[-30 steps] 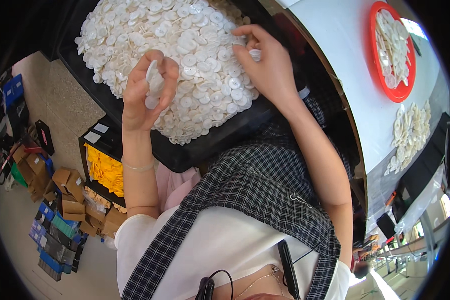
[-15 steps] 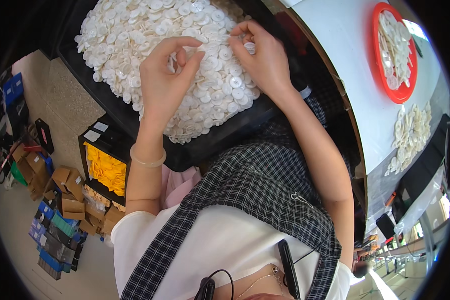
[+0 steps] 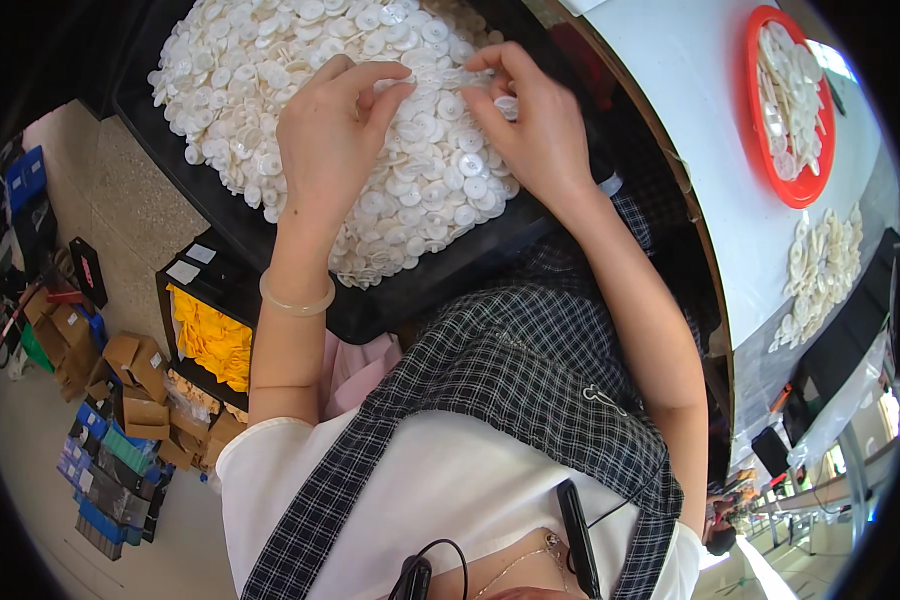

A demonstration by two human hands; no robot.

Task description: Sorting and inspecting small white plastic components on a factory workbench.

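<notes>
A heap of small white plastic discs [image 3: 240, 100], some with a raised centre, fills a black tray [image 3: 195, 190] in front of me. Over the heap, my left hand [image 3: 335, 130] pinches with thumb and index fingertips close together; what lies between them is too small to make out. My right hand [image 3: 535, 125] faces it from the right, fingers curled, thumb and index tips slightly apart. One white disc [image 3: 507, 106] shows against its curled fingers. A narrow gap separates the fingertips of both hands.
To the right, a white table [image 3: 690, 130] holds a red oval basket [image 3: 817, 180] of white pieces and a loose pile of white pieces [image 3: 820, 280]. At left, a black crate [image 3: 180, 262] contains yellow items [image 3: 210, 340]. Cardboard boxes [image 3: 138, 362] stand on the floor.
My left hand has moved slightly up and its thumb and index tips have come closer together. My right hand has shifted a little right, the disc by its fingers moving along.
</notes>
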